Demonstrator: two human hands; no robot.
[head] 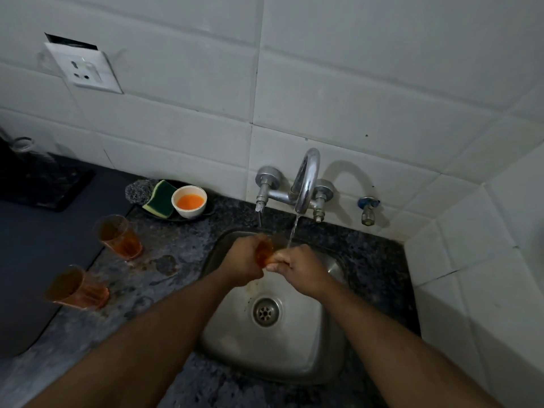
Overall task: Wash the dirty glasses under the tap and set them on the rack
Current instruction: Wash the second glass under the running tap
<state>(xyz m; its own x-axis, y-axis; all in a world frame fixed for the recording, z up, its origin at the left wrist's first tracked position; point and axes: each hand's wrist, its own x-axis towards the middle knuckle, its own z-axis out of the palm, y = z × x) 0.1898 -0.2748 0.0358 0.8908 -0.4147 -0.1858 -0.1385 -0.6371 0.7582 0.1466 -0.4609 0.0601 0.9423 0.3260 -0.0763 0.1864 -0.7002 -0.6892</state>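
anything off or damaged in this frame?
Yes. The wall socket sits crooked, its top edge pulled off the tile with a dark gap behind. The left tap valve drips its own thin stream. Orange-brown stains on the counter by the sink.

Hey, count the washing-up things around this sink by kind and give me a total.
Orange-stained glasses: 3, one held over the sink, two on the counter
Sponge: 1
Steel scrubber: 1
White bowl: 1
Total: 6

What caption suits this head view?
Both hands hold an orange-stained glass under the running tap.
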